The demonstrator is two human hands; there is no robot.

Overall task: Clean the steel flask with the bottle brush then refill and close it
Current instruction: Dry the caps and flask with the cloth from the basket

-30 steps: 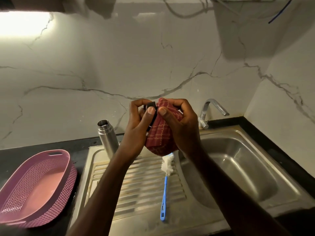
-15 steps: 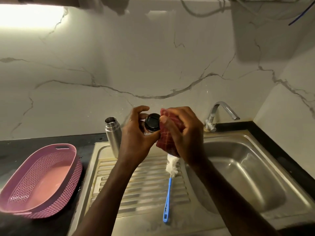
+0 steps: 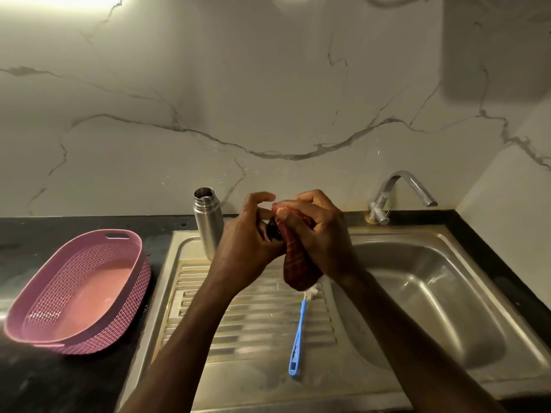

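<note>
At about eight o'clock a pink plastic basket sits on the dark counter, just left of the steel sink unit. The steel flask stands upright and uncapped at the back corner of the ribbed drainboard, near eleven o'clock from the frame's centre of action, close to the marble wall.

Just right of the flask the two hands meet above the drainboard. The left hand grips a small black cap, only partly visible between the fingers. The right hand is closed around a red checked cloth, pressing it against the cap; the cloth's loose end hangs down below both hands.

Under the cloth, toward six o'clock, the bottle brush lies flat on the drainboard, white bristles up near the cloth, blue handle pointing toward the viewer.

At three o'clock lies the sink basin, with the tap at one o'clock above its back rim.
</note>
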